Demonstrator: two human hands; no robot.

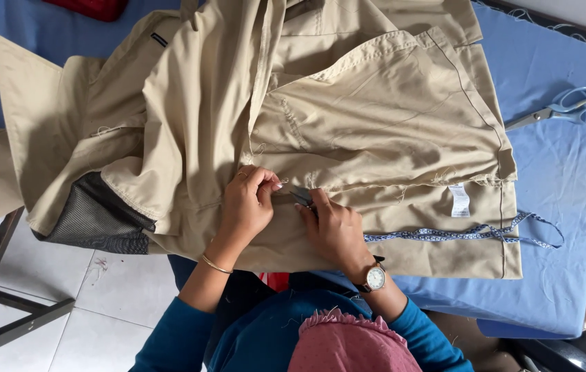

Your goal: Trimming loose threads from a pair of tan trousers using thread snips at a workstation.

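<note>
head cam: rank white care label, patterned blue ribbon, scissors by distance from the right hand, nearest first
From the right hand:
1. Patterned blue ribbon: its near end lies just right of the hand, on the beige garment.
2. White care label: farther right.
3. Scissors: far right, on the blue cloth.

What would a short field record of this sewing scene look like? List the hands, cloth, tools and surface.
Left hand: pinches a seam of the beige garment
Right hand: holds a small dark tool at the same seam
Scissors: lying apart, on the blue table cover
Patterned ribbon: lies across the garment
Wristwatch: on right wrist
</note>
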